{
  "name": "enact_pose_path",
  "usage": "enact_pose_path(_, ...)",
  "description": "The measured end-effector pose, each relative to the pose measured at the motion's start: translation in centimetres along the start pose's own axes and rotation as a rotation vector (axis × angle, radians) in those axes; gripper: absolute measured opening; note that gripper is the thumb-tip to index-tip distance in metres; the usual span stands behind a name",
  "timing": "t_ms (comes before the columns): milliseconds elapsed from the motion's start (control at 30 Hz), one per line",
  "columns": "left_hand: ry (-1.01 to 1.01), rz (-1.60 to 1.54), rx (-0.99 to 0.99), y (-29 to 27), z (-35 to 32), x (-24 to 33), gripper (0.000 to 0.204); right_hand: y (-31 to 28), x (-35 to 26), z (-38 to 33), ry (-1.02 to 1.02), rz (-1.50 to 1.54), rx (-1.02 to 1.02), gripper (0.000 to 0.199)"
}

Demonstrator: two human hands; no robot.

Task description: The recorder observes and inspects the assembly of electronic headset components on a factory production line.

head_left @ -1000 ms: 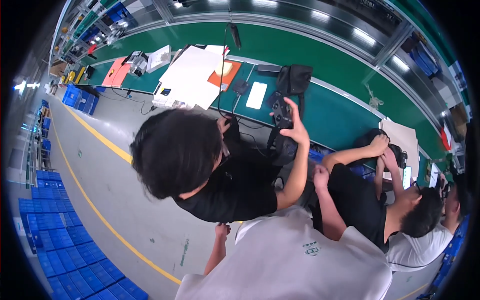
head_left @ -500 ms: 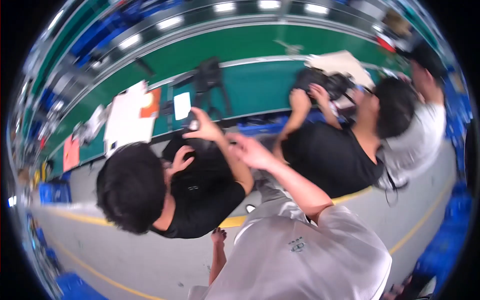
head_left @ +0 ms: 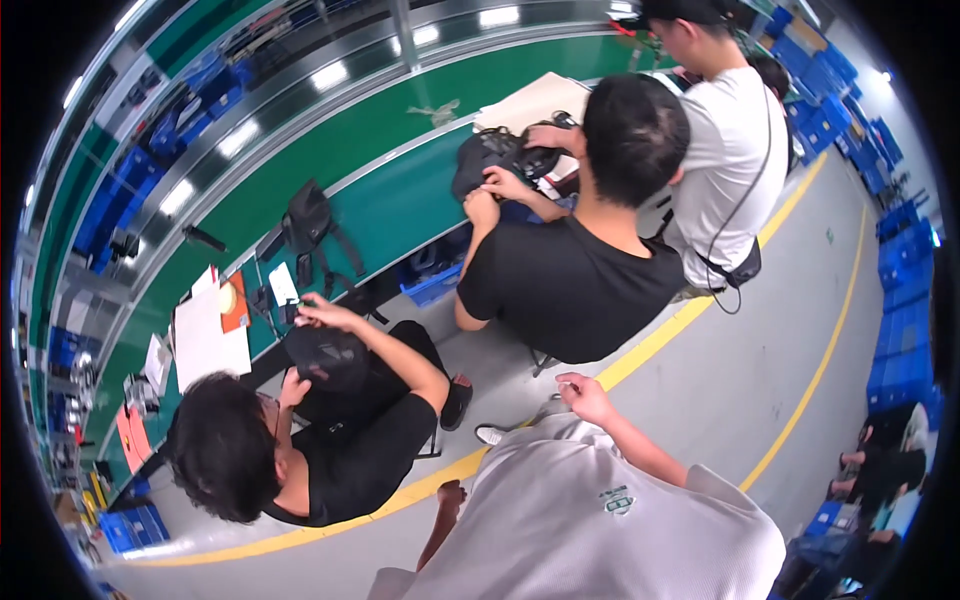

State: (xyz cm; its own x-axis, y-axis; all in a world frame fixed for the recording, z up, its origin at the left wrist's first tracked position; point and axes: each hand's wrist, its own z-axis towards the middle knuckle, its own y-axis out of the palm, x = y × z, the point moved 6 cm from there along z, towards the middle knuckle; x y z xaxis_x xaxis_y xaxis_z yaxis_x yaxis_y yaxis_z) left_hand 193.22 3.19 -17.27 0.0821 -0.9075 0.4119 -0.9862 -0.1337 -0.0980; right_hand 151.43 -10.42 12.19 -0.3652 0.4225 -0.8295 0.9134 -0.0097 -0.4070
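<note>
The right hand [head_left: 585, 394] is raised in front of the white shirt [head_left: 600, 510], its forearm bare and its fingers loosely curled inward; nothing shows in it, though I cannot tell whether the palm hides something small. The left hand [head_left: 450, 493] hangs low at the shirt's left edge, bunched like a loose fist, too small and too turned away to tell whether it grips anything. Both hands hang above the grey floor [head_left: 740, 340], close to the yellow line [head_left: 640, 350] painted across it, and a pale shoe [head_left: 490, 433] lies just beside that line, between the two hands. Beyond the line, one seated person in black [head_left: 350, 450] bends over a dark rounded bag [head_left: 325, 355] in the lap, one hand on top of it and one beneath. A second seated person in black [head_left: 570, 280] leans to the near edge of the long green table [head_left: 400, 200] with both hands on a black bag [head_left: 495, 155] that rests there. A standing person in a white shirt [head_left: 720, 170] is just beside them. White and orange sheets [head_left: 205, 335] lie toward the table's left end, and blue crates [head_left: 905, 290] are stacked along the floor's right edge.
</note>
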Motion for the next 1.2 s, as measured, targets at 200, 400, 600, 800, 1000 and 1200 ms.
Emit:
enact_pose_path(200, 0.308, 0.385, -0.020, 7.0, 0.6, 6.8, 0.022, -8.2, 2.2, -1.8, -0.056, -0.013, 0.101, 0.026)
enact_pose_path(400, 0.815, 1.048, 0.051, 23.8, -7.7, 11.5, 0.030, -21.6, 10.8, -2.7, 0.018, 0.147, 0.328, 0.023)
enact_pose_path(600, 0.702, 0.854, -0.293, 44.7, -12.0, 9.8, 0.035, -33.8, 15.3, -1.1, 0.025, 0.142, 0.310, 0.022)
enact_pose_path(800, 0.710, 0.784, -0.530, 60.5, -21.7, 15.5, 0.037, -44.6, 15.4, 0.2, -0.019, 0.171, 0.386, 0.026)
enact_pose_path(1000, 0.725, 1.000, -0.912, 71.6, -26.2, 19.8, 0.029, -50.7, 24.2, -3.1, 0.241, 0.244, 0.685, 0.026)
enact_pose_path(1200, 0.507, 1.247, -1.265, 83.5, -35.8, 18.5, 0.030, -50.3, 35.1, -10.6, 0.470, 0.279, 0.862, 0.025)
